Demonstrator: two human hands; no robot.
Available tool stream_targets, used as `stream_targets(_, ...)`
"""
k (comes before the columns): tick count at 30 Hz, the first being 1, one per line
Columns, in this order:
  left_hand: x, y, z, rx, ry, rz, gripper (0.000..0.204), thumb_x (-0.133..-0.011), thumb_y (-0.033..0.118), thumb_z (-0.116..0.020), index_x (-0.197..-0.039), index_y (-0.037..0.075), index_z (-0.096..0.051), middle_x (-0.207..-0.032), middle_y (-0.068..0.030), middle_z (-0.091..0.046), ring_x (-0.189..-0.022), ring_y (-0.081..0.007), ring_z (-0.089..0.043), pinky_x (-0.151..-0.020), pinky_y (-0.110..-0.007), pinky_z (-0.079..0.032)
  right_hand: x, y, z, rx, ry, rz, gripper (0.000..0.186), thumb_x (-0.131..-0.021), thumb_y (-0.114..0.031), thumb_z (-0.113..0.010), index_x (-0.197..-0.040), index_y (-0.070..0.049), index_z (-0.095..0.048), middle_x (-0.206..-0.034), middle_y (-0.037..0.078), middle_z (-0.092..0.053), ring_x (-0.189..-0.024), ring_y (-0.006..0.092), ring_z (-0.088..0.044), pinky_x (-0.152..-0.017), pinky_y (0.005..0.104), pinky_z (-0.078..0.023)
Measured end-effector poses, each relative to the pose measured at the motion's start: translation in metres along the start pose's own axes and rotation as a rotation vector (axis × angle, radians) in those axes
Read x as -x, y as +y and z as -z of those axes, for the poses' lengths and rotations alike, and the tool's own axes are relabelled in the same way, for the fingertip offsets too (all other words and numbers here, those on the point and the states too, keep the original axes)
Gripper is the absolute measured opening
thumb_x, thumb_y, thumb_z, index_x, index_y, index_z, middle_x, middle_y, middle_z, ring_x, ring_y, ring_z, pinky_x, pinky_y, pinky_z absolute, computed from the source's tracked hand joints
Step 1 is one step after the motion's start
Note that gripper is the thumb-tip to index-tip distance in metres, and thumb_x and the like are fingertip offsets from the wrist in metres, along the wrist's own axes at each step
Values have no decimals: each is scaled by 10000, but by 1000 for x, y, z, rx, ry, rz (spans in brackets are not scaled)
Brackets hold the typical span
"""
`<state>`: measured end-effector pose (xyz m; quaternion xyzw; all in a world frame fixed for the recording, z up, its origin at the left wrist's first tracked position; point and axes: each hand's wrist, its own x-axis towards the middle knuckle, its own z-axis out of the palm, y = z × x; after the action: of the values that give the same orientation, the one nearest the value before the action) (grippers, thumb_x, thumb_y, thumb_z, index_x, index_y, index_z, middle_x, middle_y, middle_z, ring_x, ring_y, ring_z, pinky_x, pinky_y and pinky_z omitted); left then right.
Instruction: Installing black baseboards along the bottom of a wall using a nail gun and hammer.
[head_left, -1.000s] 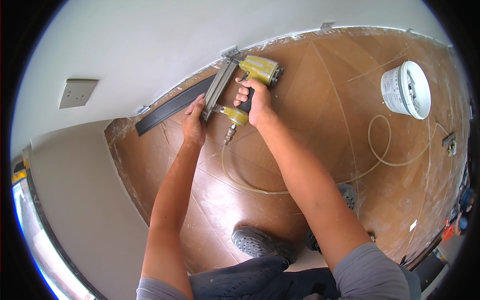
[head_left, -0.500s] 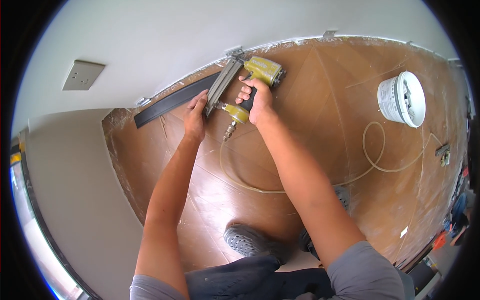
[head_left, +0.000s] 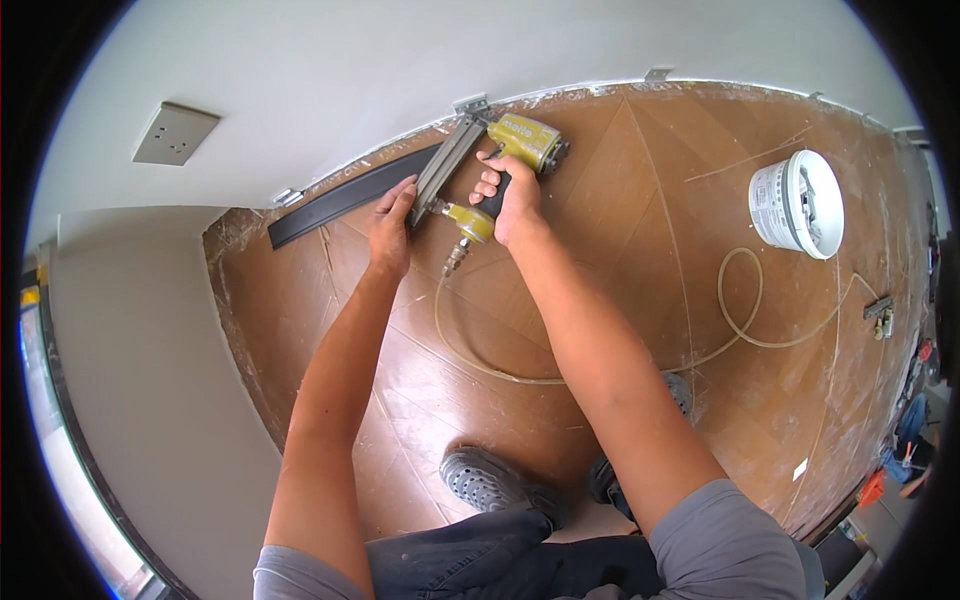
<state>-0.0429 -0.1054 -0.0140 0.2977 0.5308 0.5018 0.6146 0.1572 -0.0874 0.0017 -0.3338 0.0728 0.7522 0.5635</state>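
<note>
A yellow and grey pneumatic nail gun (head_left: 527, 138) is held in both my hands low by the wall. My right hand (head_left: 516, 200) wraps round its black grip, the index finger near the trigger. With its fingers along the long metal magazine, my left hand (head_left: 392, 222) steadies the tool. The gun's nose meets a small metal bracket (head_left: 471, 104) at the foot of the wall, though the exact contact is hidden. Behind my left hand a long dark skirting strip (head_left: 340, 200) lies on the floor. A clear air hose (head_left: 500, 377) runs from the gun's brass fitting.
A white bucket (head_left: 768, 205) with small pieces inside stands on the brown covered floor at the right. The hose loops beside it toward a metal coupling (head_left: 880, 312). More brackets (head_left: 657, 75) line the wall base. A socket plate (head_left: 176, 134) is on the wall, and my grey clogs (head_left: 484, 478) are below.
The view has shifted slightly. My hands and the nail gun keep nearly the same place against the bracket, and both grips are unchanged.
</note>
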Motion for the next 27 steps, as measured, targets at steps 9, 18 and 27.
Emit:
stream_targets(9,-4,-5,2,-30,22,-17,379,-965,238,-718,-1268,13,-686,-1180,-40,-689,-1096,-126,-595,-994,-266,-434,-2,2,2,-38,30,-2,212,-843,-144,-610,-1039,-68,-589,-659,-44,-424,-551,101,-397,-598,311,-397)
stream_targets(18,-3,-3,1,-31,15,-5,358,-970,239,-712,-1254,22,-701,-1179,-34,-690,-1102,-122,-587,-996,-265,-426,1,2,1,-11,17,21,230,-847,-156,-610,-1056,-62,-597,-666,-47,-410,-557,101,-391,-601,306,-395)
stream_targets(27,-3,-3,-1,-73,21,-40,342,-981,235,-689,-1243,16,-704,-1170,-30,-695,-1101,-119,-585,-990,-256,-427,0,2,3,3,7,24,259,-847,-158,-601,-1083,-50,-602,-660,-48,-395,-556,101,-387,-600,301,-396)
